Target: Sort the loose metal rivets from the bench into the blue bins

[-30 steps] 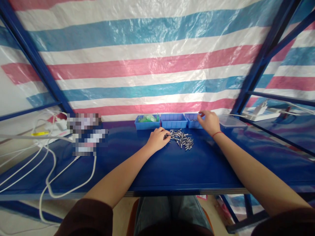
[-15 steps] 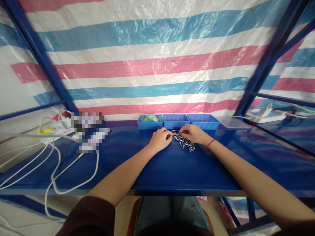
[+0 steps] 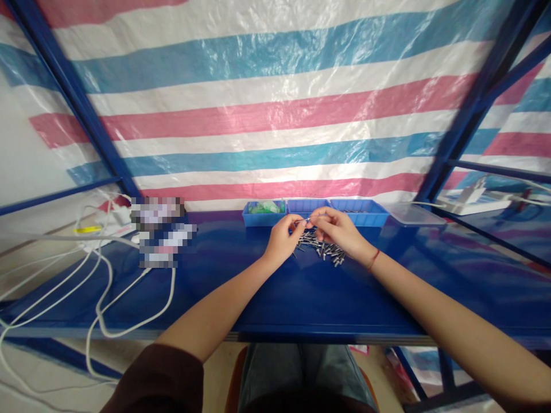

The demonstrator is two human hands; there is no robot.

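"Striped plastic sheeting (image 3: 275, 115) hangs behind a blue counter (image 3: 327, 304). What are the hands doing over it?"

"They meet just above it, fingertips almost together. The left hand (image 3: 282, 236) has its thumb and forefinger pinched on a thin metal piece (image 3: 306, 220)."

"And the right hand (image 3: 340, 230)?"

"Half curled, with its fingertips at the other end of that piece. I can't tell whether it grips the piece too or only touches it. A thin red band (image 3: 373, 259) circles that wrist."

"What lies under them?"

"A loose pile of metal pins (image 3: 332, 251), right on the counter, partly covered by the right hand."

"Beyond that?"

"Three blue bins in a row. The left bin (image 3: 263, 220) holds green plastic (image 3: 267, 207); the middle bin (image 3: 307, 204) is partly hidden behind the hands; the right bin (image 3: 370, 219) has some small metal bits (image 3: 350, 211) in it."

"Farther out?"

"Beside the right bin, a clear plastic lid (image 3: 417, 214) lies flat, with a white power strip (image 3: 477, 203) past it. Over on the left are white cables (image 3: 107, 275) and some blurred-out items (image 3: 166, 232)."
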